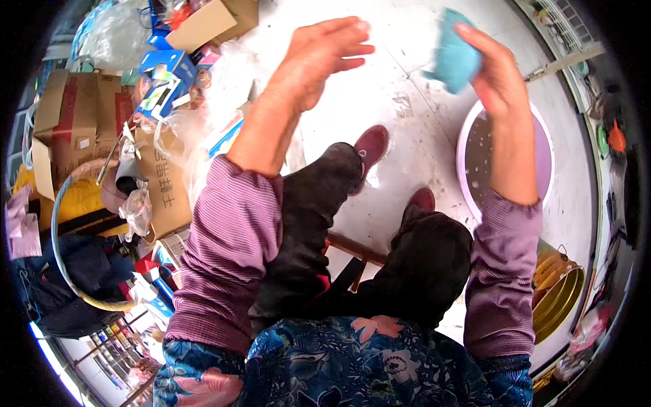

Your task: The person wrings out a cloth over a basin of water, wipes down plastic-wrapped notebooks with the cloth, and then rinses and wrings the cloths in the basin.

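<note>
Raised over the floor at the upper centre, my left hand (319,60) has its fingers stretched and apart, with nothing in it. My right hand (498,78) is up at the upper right, thumb and fingers closed on a crumpled teal cloth (456,57) that hangs out to the left of the hand. The cloth's far edge is slightly blurred. Below my right forearm is a round lilac-rimmed basin (544,159) with a dark, perforated or spotted inside, partly covered by that arm.
Cardboard boxes (71,115), plastic bags, a blue box (166,78) and a large hoop (55,237) crowd the left side. A golden tin (559,292) lies at the lower right. My legs and dark red shoes (371,146) are below, over the pale floor (407,112).
</note>
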A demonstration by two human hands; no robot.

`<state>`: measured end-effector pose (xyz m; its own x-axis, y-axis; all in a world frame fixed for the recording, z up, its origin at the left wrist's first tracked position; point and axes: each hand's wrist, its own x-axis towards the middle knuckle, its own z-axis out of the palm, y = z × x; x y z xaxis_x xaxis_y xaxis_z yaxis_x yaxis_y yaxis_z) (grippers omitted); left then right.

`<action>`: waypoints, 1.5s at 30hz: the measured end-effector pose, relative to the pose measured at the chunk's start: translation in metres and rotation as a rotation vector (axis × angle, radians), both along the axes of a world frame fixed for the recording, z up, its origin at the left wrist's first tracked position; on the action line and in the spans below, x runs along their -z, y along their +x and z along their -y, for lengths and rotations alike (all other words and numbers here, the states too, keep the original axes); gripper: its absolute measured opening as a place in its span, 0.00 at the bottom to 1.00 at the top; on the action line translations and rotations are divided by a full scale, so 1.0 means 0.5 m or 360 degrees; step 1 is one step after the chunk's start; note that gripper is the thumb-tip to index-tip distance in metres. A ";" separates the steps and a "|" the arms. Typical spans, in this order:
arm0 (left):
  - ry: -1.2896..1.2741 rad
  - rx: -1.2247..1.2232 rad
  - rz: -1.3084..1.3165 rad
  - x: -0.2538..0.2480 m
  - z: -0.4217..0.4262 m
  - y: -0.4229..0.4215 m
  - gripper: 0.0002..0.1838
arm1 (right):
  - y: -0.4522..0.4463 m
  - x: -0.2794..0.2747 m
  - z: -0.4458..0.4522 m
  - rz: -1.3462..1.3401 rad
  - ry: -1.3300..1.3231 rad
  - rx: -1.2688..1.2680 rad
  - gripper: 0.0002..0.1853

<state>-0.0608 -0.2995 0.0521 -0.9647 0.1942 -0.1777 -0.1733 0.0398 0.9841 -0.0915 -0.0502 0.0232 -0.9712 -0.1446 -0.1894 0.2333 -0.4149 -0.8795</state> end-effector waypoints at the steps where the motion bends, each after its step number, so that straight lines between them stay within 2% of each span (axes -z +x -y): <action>1: 0.0078 -0.0111 -0.0023 -0.013 0.034 0.005 0.34 | 0.018 -0.005 -0.027 0.0126 -0.0193 0.0090 0.20; 3: 0.0023 -0.0254 -0.0048 -0.018 0.127 0.026 0.32 | 0.058 -0.005 -0.095 0.0200 -0.0327 0.0292 0.17; 5: -0.0116 -0.0431 0.0062 -0.016 0.232 0.073 0.30 | 0.107 0.005 -0.177 0.0186 -0.0304 0.0321 0.16; 7: -0.0130 -0.0759 0.0208 -0.003 0.326 0.142 0.24 | 0.160 0.022 -0.257 0.0223 -0.0129 0.0480 0.16; 9: -0.0204 -0.0966 0.0318 0.013 0.404 0.225 0.21 | 0.204 0.036 -0.323 0.0217 -0.0164 0.0467 0.16; 13: -0.0202 -0.1241 0.0452 0.064 0.516 0.410 0.17 | 0.272 0.009 -0.368 0.0228 -0.0231 0.0536 0.17; 15: -0.0143 -0.1291 0.0565 0.124 0.574 0.511 0.16 | 0.291 -0.023 -0.371 0.0206 -0.0296 0.0549 0.16; 16: -0.0160 -0.1329 0.0610 0.134 0.580 0.559 0.15 | 0.295 -0.033 -0.377 0.0109 -0.0319 0.0427 0.17; 20: -0.0178 -0.1388 0.0780 0.145 0.569 0.708 0.16 | 0.287 -0.105 -0.349 0.0100 -0.0301 0.0366 0.19; 22: -0.0138 -0.1421 0.0787 0.130 0.552 0.733 0.15 | 0.281 -0.145 -0.317 0.0053 -0.0289 0.0339 0.19; 26: -0.0008 -0.1326 0.0740 0.168 0.551 0.765 0.15 | 0.271 -0.209 -0.243 -0.0035 -0.0064 0.0295 0.19; 29: -0.0023 -0.1210 0.0872 0.203 0.534 0.772 0.14 | 0.255 -0.233 -0.175 -0.0155 0.0270 0.0238 0.18; 31: -0.0112 -0.0971 0.0973 0.225 0.531 0.773 0.15 | 0.244 -0.249 -0.089 -0.0212 0.0479 0.0234 0.18; 33: -0.0323 -0.0700 0.0907 0.238 0.541 0.766 0.17 | 0.234 -0.263 0.005 -0.0213 0.0639 0.0029 0.21; 34: -0.0311 -0.0701 0.0910 0.241 0.548 0.746 0.17 | 0.234 -0.269 0.061 -0.0214 0.0665 -0.0053 0.21; 36: -0.0217 -0.0624 0.0760 0.243 0.555 0.681 0.16 | 0.234 -0.269 0.166 -0.0173 0.0711 -0.0200 0.23; 37: -0.0091 -0.0686 0.0731 0.216 0.543 0.636 0.18 | 0.231 -0.262 0.211 -0.0141 0.0723 -0.0264 0.24; 40: 0.0181 -0.0527 0.0512 0.122 0.483 0.484 0.23 | 0.228 -0.227 0.327 -0.0149 0.0623 -0.0487 0.25; 42: 0.0440 -0.0432 0.0396 0.096 0.430 0.392 0.26 | 0.208 -0.197 0.375 -0.0110 0.0560 -0.0668 0.25; 44: 0.0739 -0.0335 0.0475 0.049 0.367 0.314 0.26 | 0.188 -0.158 0.407 -0.0051 0.0488 -0.0764 0.24; 45: 0.0723 -0.0345 0.0484 0.044 0.340 0.281 0.26 | 0.172 -0.133 0.418 0.0010 0.0475 -0.0820 0.23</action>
<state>0.0796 -0.4696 0.0301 -0.9096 0.1197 -0.3979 -0.4077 -0.4419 0.7991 -0.0054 -0.2590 0.0895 -0.7886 -0.5368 -0.2998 0.3444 0.0182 -0.9386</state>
